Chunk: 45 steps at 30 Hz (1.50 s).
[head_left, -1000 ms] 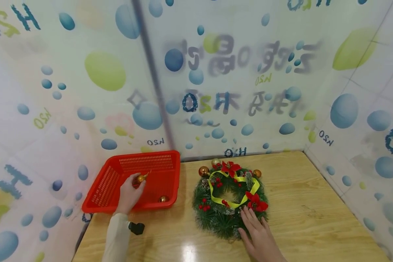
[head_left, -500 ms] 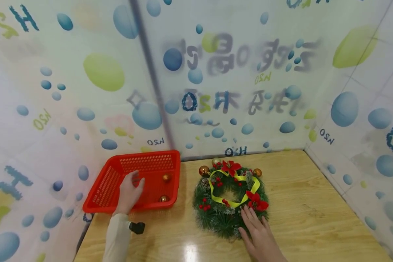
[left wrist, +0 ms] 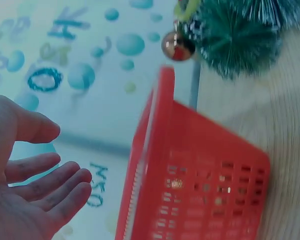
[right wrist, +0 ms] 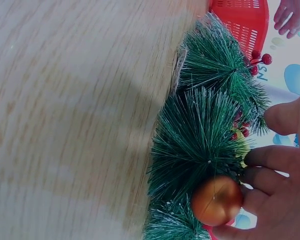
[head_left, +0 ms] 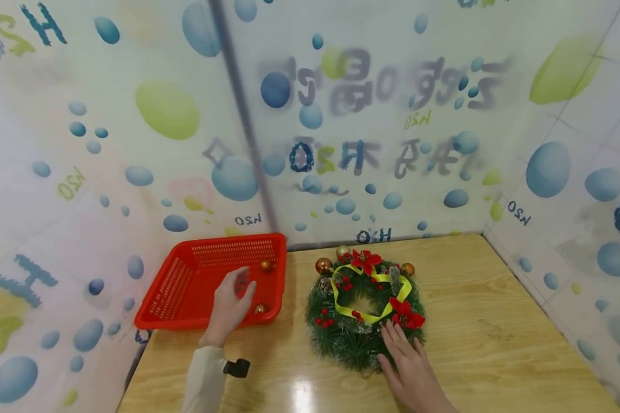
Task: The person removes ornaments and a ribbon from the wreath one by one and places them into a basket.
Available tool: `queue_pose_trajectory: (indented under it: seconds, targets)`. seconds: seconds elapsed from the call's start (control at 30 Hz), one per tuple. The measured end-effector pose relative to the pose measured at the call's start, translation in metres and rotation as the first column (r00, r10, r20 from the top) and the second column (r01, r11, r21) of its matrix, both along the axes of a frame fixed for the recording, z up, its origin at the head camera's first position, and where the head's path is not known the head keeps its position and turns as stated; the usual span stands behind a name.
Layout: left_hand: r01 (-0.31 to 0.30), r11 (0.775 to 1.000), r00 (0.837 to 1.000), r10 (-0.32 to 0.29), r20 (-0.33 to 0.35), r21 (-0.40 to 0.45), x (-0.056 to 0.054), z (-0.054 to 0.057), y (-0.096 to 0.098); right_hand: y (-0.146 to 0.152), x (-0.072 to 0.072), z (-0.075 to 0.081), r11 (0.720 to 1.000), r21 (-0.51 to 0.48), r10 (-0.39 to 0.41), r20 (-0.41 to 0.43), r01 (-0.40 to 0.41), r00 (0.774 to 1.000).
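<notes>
Fingers on your left hand (head_left: 231, 304) are loosely bent and spread in the head view, nothing in them, lower left of the frame over the front edge of the red basket (head_left: 198, 281). Two gold balls sit at the basket's right side, one toward the back (head_left: 266, 265), one toward the front (head_left: 260, 308). Your right hand (head_left: 408, 367), bottom right of centre, rests relaxed fingers on the wreath (head_left: 348, 344), right by the lower red flower (head_left: 407, 314). Yellow ribbon (head_left: 347, 311) loops around the wreath's middle.

Left wrist cam: your left palm's at the left edge, thumb well apart from the fingers, basket lower centre, wreath upper right.

Right wrist cam: your right hand's on the right edge, fingers fairly straight and gripping nothing. A copper ball (right wrist: 216, 200) sits at the fingertips, lower right; can't tell if they touch it.
</notes>
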<state>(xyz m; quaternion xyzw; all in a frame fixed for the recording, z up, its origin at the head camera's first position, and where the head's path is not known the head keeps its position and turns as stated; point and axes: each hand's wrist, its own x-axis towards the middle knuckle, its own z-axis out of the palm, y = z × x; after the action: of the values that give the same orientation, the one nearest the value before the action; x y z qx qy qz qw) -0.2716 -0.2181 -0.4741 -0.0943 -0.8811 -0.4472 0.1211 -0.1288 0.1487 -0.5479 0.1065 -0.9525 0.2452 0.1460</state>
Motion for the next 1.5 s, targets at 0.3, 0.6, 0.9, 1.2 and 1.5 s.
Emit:
queue_pose_trajectory:
  seconds: [0.3,0.6,0.9,1.2,1.5]
  targets:
    - [0.059,0.996,0.996,-0.055,-0.067,0.063,0.015,-0.007,0.04,0.002,0.0,0.002,1.0,-0.008,0.004,0.023,-0.004,1.0]
    - [0.152,0.987,0.984,-0.146,-0.105,0.055,0.035,-0.016,0.075,0.002,-0.001,-0.001,1.0,-0.009,0.009,0.028,-0.009,1.0]
    - [0.173,0.978,0.985,-0.174,0.004,0.115,0.047,-0.027,0.091,0.002,0.0,0.0,1.0,-0.022,0.013,0.024,-0.013,1.0]
    - [0.2,0.968,0.979,-0.203,0.004,0.152,0.055,-0.05,0.101,0.001,0.001,0.0,1.0,-0.025,0.013,0.007,-0.013,1.0]
    - [0.201,0.967,0.979,-0.2,-0.023,0.156,0.06,-0.065,0.104,0.001,0.0,0.002,1.0,-0.024,0.015,-0.01,-0.015,1.0]
